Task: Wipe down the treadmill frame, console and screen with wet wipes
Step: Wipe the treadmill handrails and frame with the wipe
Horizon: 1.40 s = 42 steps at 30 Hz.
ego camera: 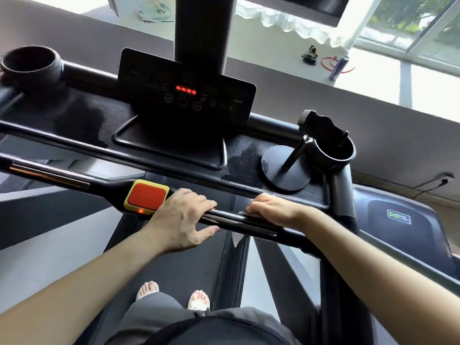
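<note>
Treadmill handlebar [230, 219] runs crosswise before me, below the console [186, 95]. My left hand [181, 217] grips it beside the red stop button [146, 196]. My right hand [271, 210] curls over it; I cannot tell whether a wipe lies beneath. Step: frame wiping. Next, slide the right hand along with steady pressure.

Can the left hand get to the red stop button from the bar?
Probably yes: the left hand grips the handlebar right beside the red stop button, nothing between them.
</note>
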Motion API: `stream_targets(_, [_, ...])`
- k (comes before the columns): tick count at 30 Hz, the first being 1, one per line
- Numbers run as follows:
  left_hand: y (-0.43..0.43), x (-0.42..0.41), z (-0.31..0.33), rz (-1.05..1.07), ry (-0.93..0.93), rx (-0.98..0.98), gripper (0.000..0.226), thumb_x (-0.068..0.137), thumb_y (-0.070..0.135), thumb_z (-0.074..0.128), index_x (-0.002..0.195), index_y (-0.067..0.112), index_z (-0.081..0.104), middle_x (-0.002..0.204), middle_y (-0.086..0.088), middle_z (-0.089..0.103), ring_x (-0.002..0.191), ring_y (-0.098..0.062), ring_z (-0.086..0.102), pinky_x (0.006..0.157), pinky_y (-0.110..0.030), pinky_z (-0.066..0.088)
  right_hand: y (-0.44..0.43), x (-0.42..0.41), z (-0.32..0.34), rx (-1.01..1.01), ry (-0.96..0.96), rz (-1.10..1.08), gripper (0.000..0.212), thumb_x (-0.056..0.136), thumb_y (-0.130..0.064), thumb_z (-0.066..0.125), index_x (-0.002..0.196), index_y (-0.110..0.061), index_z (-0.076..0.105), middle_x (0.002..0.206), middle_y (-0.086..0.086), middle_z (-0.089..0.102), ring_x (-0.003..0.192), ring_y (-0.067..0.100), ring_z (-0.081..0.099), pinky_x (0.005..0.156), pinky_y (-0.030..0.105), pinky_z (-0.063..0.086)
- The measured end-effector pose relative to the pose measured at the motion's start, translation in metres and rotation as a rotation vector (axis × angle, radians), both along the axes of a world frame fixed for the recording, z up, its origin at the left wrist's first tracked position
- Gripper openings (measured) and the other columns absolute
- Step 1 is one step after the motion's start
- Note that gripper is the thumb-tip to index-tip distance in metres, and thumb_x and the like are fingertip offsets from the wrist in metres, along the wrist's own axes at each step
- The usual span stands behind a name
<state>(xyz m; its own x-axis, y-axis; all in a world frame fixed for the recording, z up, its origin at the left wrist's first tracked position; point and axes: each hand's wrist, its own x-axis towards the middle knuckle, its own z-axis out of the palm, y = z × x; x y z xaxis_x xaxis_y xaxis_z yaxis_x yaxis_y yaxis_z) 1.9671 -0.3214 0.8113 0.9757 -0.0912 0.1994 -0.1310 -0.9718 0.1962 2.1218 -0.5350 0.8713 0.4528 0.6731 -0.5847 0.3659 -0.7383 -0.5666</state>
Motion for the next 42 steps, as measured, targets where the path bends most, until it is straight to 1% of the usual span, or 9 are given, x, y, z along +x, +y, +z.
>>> stream_targets(5, [-0.002, -0.001, 0.002, 0.028, 0.03, -0.006, 0.061, 0.085, 0.067, 0.051, 0.115, 0.019, 0.073, 0.096, 0.007, 0.071, 0.091, -0.018, 0.065, 0.099, -0.029, 0.035, -0.024, 0.005, 0.006, 0.022, -0.154, 0.137, 0.037, 0.091, -0.033, 0.04, 0.071, -0.004, 0.053, 0.068, 0.01, 0.054, 0.064, 0.013, 0.048, 0.073, 0.047, 0.046])
stream_targets(9, [-0.005, -0.001, 0.003, 0.053, 0.054, -0.021, 0.061, 0.083, 0.068, 0.05, 0.115, 0.02, 0.072, 0.095, 0.008, 0.069, 0.092, -0.019, 0.063, 0.1, -0.029, 0.037, -0.039, -0.008, 0.008, -0.04, -0.397, 0.246, 0.033, 0.1, -0.033, 0.04, 0.083, -0.015, 0.062, 0.081, 0.003, 0.067, 0.083, 0.026, 0.062, 0.075, 0.039, 0.046])
stream_targets(13, [-0.012, -0.002, 0.009, 0.089, 0.069, -0.001, 0.063, 0.081, 0.071, 0.046, 0.112, 0.021, 0.071, 0.09, 0.009, 0.067, 0.089, -0.019, 0.062, 0.097, -0.033, 0.045, -0.028, -0.046, -0.015, 0.238, -0.576, 0.217, 0.011, 0.099, -0.016, 0.051, 0.096, -0.018, 0.061, 0.092, 0.0, 0.07, 0.088, 0.026, 0.065, 0.07, 0.04, 0.048])
stream_targets(17, [-0.016, -0.002, 0.008, 0.102, 0.085, 0.013, 0.063, 0.082, 0.07, 0.047, 0.11, 0.02, 0.07, 0.09, 0.007, 0.067, 0.089, -0.02, 0.062, 0.098, -0.036, 0.048, -0.058, -0.049, -0.021, 0.409, -0.597, -0.021, 0.018, 0.096, -0.024, 0.063, 0.102, -0.016, 0.078, 0.107, -0.004, 0.078, 0.101, 0.018, 0.072, 0.084, 0.038, 0.059])
stream_targets(24, [-0.023, 0.003, 0.011, 0.109, 0.166, 0.109, 0.061, 0.075, 0.076, 0.039, 0.1, 0.024, 0.058, 0.09, 0.006, 0.06, 0.088, -0.022, 0.057, 0.096, -0.038, 0.044, -0.042, -0.064, -0.021, 0.423, -0.741, -0.049, 0.007, 0.09, -0.033, 0.071, 0.093, -0.027, 0.072, 0.087, -0.006, 0.075, 0.08, 0.022, 0.069, 0.067, 0.038, 0.054])
stream_targets(28, [-0.022, 0.001, 0.003, 0.125, 0.144, 0.067, 0.058, 0.075, 0.071, 0.044, 0.102, 0.022, 0.06, 0.092, 0.004, 0.06, 0.091, -0.024, 0.057, 0.097, -0.039, 0.044, -0.031, -0.076, -0.032, 0.415, -0.816, -0.011, 0.012, 0.096, -0.032, 0.059, 0.09, -0.024, 0.067, 0.091, -0.006, 0.075, 0.085, 0.023, 0.069, 0.076, 0.04, 0.053])
stream_targets(33, [-0.024, -0.001, 0.006, 0.124, 0.162, 0.031, 0.069, 0.074, 0.073, 0.036, 0.11, 0.02, 0.062, 0.098, 0.003, 0.061, 0.097, -0.024, 0.056, 0.104, -0.039, 0.039, -0.091, -0.068, -0.027, 0.334, -0.892, -0.097, 0.009, 0.087, -0.02, 0.077, 0.091, -0.023, 0.068, 0.092, -0.007, 0.074, 0.089, 0.021, 0.069, 0.081, 0.038, 0.054])
stream_targets(38, [-0.024, -0.002, 0.006, 0.132, 0.166, -0.004, 0.058, 0.076, 0.061, 0.049, 0.113, 0.018, 0.061, 0.101, 0.001, 0.062, 0.1, -0.025, 0.056, 0.107, -0.039, 0.037, -0.05, -0.085, -0.035, 0.43, -1.081, 0.067, 0.003, 0.088, -0.013, 0.069, 0.088, -0.017, 0.069, 0.105, -0.001, 0.071, 0.095, 0.026, 0.065, 0.087, 0.04, 0.05])
stream_targets(42, [-0.024, -0.003, 0.006, 0.141, 0.156, -0.034, 0.052, 0.075, 0.053, 0.053, 0.111, 0.017, 0.062, 0.099, 0.001, 0.062, 0.099, -0.024, 0.056, 0.106, -0.038, 0.037, -0.041, -0.098, -0.04, 0.34, -1.182, 0.012, 0.006, 0.085, -0.016, 0.073, 0.082, -0.018, 0.068, 0.094, 0.004, 0.057, 0.088, 0.029, 0.055, 0.075, 0.042, 0.043])
